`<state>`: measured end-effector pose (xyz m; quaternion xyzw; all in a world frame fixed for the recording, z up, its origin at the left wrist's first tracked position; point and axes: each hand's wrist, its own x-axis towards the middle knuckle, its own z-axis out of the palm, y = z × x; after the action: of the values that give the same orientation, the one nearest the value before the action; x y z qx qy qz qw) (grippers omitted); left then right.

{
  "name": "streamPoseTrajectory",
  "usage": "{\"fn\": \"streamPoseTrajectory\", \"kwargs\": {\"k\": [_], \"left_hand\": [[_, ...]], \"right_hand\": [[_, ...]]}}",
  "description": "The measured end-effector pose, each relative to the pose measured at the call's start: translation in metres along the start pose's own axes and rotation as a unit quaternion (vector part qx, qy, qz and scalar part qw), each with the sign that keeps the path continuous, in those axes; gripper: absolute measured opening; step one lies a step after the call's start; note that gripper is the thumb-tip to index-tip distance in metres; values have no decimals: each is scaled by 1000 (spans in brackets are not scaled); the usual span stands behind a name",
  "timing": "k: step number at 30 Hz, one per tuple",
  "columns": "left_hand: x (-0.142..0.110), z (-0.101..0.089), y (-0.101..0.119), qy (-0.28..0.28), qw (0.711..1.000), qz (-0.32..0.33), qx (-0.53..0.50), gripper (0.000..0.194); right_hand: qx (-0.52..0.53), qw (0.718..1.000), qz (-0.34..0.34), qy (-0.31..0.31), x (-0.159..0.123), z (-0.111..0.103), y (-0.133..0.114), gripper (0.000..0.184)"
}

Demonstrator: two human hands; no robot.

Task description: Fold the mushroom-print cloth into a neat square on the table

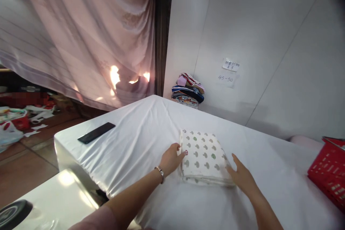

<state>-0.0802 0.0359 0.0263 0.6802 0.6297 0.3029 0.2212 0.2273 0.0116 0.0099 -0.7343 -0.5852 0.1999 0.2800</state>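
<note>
A folded white cloth [203,156], printed with grey mushrooms and a few green and red ones, lies flat on the white-covered table [151,143]. My left hand [171,160] is at its left edge, thumb on top and fingers curled against the side, gripping that edge. A bracelet circles the left wrist. Along the cloth's right edge, my right hand [242,176] has its thumb touching the fabric and its index finger stretched out apart from it. The other right-hand fingers are partly hidden.
A black phone [96,132] lies on the table's left side. Folded clothes [188,91] are stacked by the wall at the far edge. A red plastic basket [329,172] stands at the right. A pink curtain [107,25] hangs behind; a lower white surface [54,194] is at front left.
</note>
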Motion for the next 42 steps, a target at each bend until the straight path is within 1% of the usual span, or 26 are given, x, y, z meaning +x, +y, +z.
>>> {"fn": "streamPoseTrajectory", "kwargs": {"k": [2,4,5,7,8,9,12,14,17,19,20,22,23,24,25,27,28,30,33,35,37,39,40,42], "left_hand": [[5,7,4,30,995,93,7,27],[5,19,6,23,985,168,29,24],[3,24,7,14,981,188,43,20],[-2,33,7,1,977,203,64,13],[-5,35,7,1,977,202,68,12],[-7,35,7,2,977,201,70,13],[-11,34,6,-5,979,194,64,14],[-12,34,5,-6,980,191,53,14],[-5,35,0,-9,982,190,4,13],[8,34,-6,-6,983,175,-48,10],[18,33,-9,4,984,161,-71,10],[43,28,-15,37,988,117,-94,15],[58,24,-18,46,991,88,-94,19],[73,21,-20,40,994,51,-88,25],[89,19,-22,20,997,13,-79,33],[117,16,-24,-41,996,-48,-60,44],[128,15,-24,-66,994,-64,-55,46],[147,17,-23,-100,990,-85,-49,45],[160,20,-20,-125,985,-105,-59,35],[164,21,-19,-134,980,-115,-87,33],[166,20,-20,-137,974,-124,-130,34],[168,15,-24,-130,966,-138,-177,38],[170,11,-27,-123,961,-148,-199,41],[174,4,-33,-106,951,-177,-232,45]], "right_hand": [[-4,995,-94,32,8,5,-25,65],[-18,985,-169,36,18,13,-50,60],[-33,980,-195,34,25,19,-61,59],[-80,969,-231,34,38,30,-74,59],[-112,965,-234,32,45,35,-75,60],[-147,963,-223,21,52,41,-73,61],[-228,961,-147,-50,66,55,-55,65],[-240,961,-116,-80,71,61,-43,67],[-202,969,-113,-90,75,62,-33,67],[-132,982,-95,-91,77,55,-30,65],[-95,989,-80,-81,78,50,-27,63],[-45,997,-37,-55,78,40,-22,62],[-39,998,-11,-51,78,35,-18,63],[-44,997,14,-56,77,30,-15,64],[-54,996,38,-68,76,27,-12,66],[-76,990,74,-92,73,22,-8,70],[-86,988,83,-97,71,21,-7,72],[-97,986,95,-95,67,20,-6,75],[-69,986,109,-109,62,18,-8,70],[7,982,117,-147,59,15,-12,63],[97,970,130,-180,58,12,-17,59],[151,961,137,-185,63,10,-25,57],[153,962,134,-180,68,11,-29,57],[110,975,108,-161,82,17,-37,55]]}}
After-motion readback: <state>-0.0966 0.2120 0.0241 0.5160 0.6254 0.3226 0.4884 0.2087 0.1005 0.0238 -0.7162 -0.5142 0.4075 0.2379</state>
